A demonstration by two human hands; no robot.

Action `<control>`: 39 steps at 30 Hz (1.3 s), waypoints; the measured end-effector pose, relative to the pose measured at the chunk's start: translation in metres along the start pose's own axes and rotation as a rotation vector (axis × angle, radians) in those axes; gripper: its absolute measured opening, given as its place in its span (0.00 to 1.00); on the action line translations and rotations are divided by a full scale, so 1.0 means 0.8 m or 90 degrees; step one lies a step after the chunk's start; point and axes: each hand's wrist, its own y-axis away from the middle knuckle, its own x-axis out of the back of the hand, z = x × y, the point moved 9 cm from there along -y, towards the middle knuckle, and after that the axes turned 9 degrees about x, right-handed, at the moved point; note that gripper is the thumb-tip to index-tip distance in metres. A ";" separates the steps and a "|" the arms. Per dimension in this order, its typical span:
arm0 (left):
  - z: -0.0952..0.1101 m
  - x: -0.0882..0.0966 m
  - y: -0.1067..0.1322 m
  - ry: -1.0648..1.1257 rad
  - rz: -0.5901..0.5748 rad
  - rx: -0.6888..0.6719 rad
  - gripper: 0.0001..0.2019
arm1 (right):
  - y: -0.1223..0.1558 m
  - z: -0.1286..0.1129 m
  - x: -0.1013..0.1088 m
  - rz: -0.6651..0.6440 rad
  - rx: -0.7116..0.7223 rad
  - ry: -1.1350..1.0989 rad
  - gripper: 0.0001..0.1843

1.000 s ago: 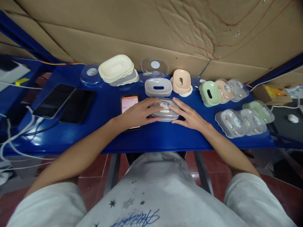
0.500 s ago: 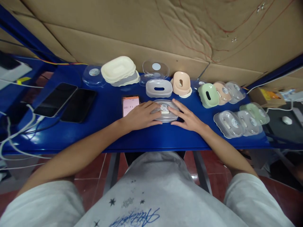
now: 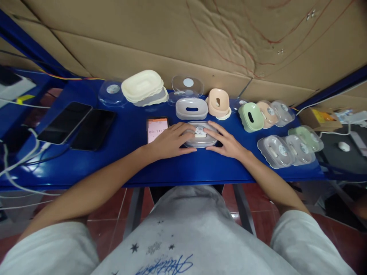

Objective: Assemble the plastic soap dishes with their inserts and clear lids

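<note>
A grey oval soap box (image 3: 199, 143) with a clear lid and a white label rests on the blue table in front of me. My left hand (image 3: 174, 142) grips its left side, with fingers over the lid and the thumb near the front edge. From the right, my right hand (image 3: 228, 143) holds the other side, its fingertips on the lid by the label. Partly behind my left hand lies a phone (image 3: 157, 128) showing a running timer. Just beyond the box stand a grey slotted soap tray (image 3: 192, 109) and a peach one (image 3: 219, 102).
Cream trays (image 3: 142, 84) are stacked at the back, beside a clear lid (image 3: 112, 91). A green slotted tray (image 3: 251, 116) and several lidded soap boxes (image 3: 278, 151) sit on the right. Two dark phones (image 3: 93, 130) and white cables (image 3: 17, 168) lie left. Cardboard (image 3: 143, 42) walls the back.
My left fingers and thumb have shifted slightly on the lid, exposing more of the label and the box's front left. My right hand stays on the box. The camera view has shifted slightly.
</note>
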 end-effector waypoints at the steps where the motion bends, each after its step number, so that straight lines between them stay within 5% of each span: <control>1: 0.001 0.005 0.000 0.021 0.016 -0.003 0.16 | 0.001 -0.002 0.007 0.002 0.000 0.019 0.40; 4: 0.005 0.028 0.001 0.051 0.088 -0.012 0.20 | 0.014 -0.010 0.048 0.037 -0.010 0.100 0.37; 7: 0.006 0.043 0.001 0.039 0.116 0.008 0.21 | 0.046 -0.001 0.120 0.115 -0.114 0.214 0.37; 11: 0.014 0.034 -0.002 -0.004 0.077 -0.002 0.15 | 0.110 0.063 0.215 0.165 -0.397 0.430 0.37; 15: 0.022 0.014 -0.005 -0.047 0.030 -0.038 0.10 | 0.167 0.148 0.255 0.127 -0.647 0.492 0.39; 19: 0.016 0.004 -0.007 -0.062 -0.001 -0.037 0.11 | 0.184 0.189 0.248 0.090 -0.716 0.404 0.47; 22: 0.010 0.001 -0.006 -0.059 -0.012 -0.027 0.11 | 0.170 0.173 0.243 0.074 -0.731 0.421 0.54; 24: 0.005 -0.001 -0.006 -0.049 -0.022 -0.014 0.11 | 0.138 0.149 0.232 0.066 -0.667 0.450 0.49; 27: -0.003 -0.005 -0.006 -0.066 -0.037 0.007 0.12 | 0.079 0.121 0.184 0.015 -0.536 0.426 0.35; 32: -0.019 -0.006 -0.006 -0.127 -0.044 0.054 0.16 | 0.052 0.125 0.101 -0.127 -0.582 0.413 0.33; 39: -0.042 -0.017 -0.001 -0.139 -0.103 0.167 0.27 | 0.032 0.056 0.051 -0.221 -0.308 0.234 0.21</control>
